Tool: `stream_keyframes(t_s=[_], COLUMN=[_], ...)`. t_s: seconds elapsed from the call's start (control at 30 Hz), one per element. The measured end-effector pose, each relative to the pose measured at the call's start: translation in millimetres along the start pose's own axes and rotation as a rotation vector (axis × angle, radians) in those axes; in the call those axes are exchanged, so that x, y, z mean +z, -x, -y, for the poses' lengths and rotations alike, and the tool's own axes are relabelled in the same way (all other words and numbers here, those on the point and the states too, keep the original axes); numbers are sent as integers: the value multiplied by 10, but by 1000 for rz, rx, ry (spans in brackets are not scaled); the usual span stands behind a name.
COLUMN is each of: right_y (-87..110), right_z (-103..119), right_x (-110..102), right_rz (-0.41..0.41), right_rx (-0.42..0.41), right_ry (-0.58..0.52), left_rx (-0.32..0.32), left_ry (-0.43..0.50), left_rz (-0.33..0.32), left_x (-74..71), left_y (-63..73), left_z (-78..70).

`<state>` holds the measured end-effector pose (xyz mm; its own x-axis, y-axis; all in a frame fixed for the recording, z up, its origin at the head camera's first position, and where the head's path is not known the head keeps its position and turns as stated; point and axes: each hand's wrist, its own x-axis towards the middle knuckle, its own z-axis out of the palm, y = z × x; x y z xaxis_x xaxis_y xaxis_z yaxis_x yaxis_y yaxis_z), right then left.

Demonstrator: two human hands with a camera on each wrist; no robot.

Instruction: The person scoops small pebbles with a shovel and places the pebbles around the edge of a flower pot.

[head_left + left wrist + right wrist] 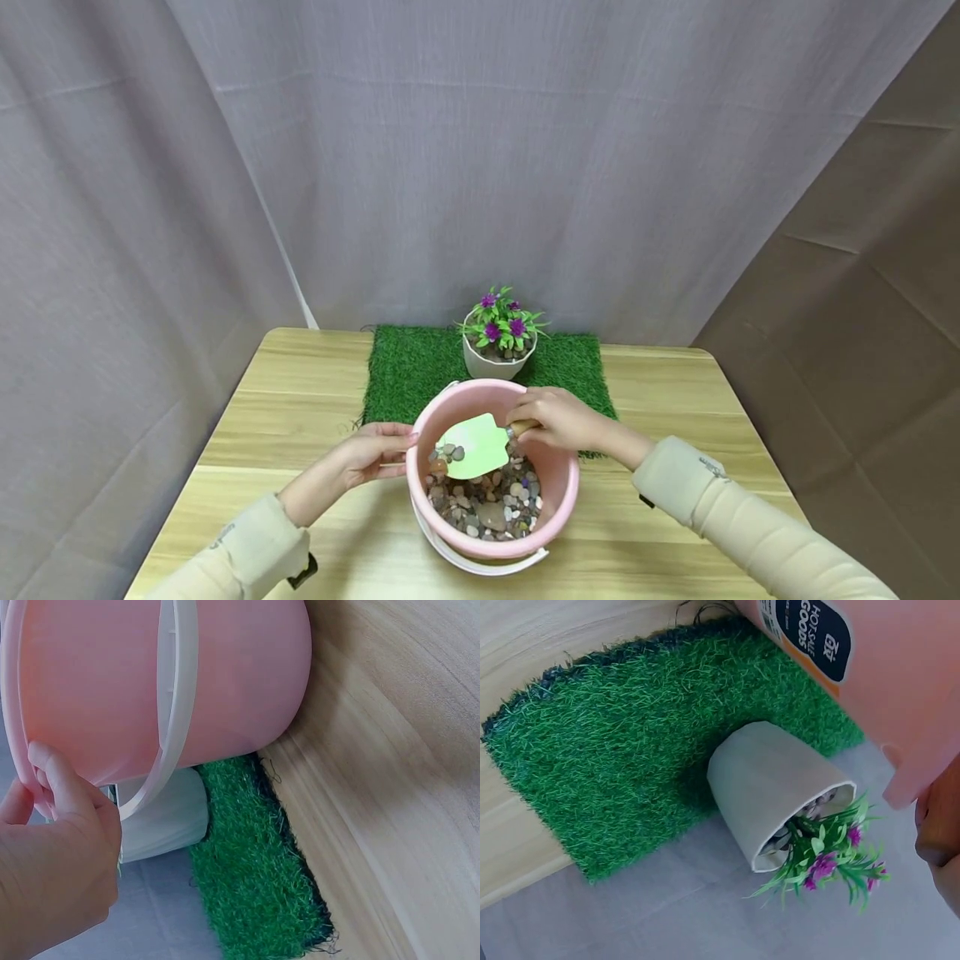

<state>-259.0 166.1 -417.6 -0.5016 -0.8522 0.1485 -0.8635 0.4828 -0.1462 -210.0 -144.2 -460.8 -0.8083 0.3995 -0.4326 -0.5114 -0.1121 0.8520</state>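
Note:
A pink bucket (567, 500) with pebbles (491, 515) in its bottom stands on the table in the head view. My left hand (372, 454) pinches the bucket's left rim between thumb and fingers, as the left wrist view also shows. With my right hand (558, 418) I grip the wooden handle (523, 427) of a light green shovel (480, 446). The shovel's blade is inside the bucket, above the pebbles, and carries several small stones (452, 452) near its tip. In the right wrist view only part of the handle and fingers shows at the right edge.
Behind the bucket, a white pot (495, 367) with purple flowers (504, 327) stands on a green grass mat (412, 367). The bucket's white handle (487, 568) hangs down at the front. Grey curtain (487, 167) closes off the table's back.

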Motion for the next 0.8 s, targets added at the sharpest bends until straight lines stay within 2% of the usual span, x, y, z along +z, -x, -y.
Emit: stream_keyframes(t_s=[0.27, 0.57, 0.8], right_y=[18, 52, 130], right_z=[-51, -149, -245], right_x=[-65, -199, -247], right_rz=[-34, -83, -86], right_rx=[61, 83, 117], right_ry=[-38, -31, -37], left_rx=[-4, -3, -11], left_ry=[4, 8, 2], left_rz=[-3, -13, -21], left_x=[-1, -7, 1], left_y=[-8, -20, -5], left_z=[-5, 3, 5])
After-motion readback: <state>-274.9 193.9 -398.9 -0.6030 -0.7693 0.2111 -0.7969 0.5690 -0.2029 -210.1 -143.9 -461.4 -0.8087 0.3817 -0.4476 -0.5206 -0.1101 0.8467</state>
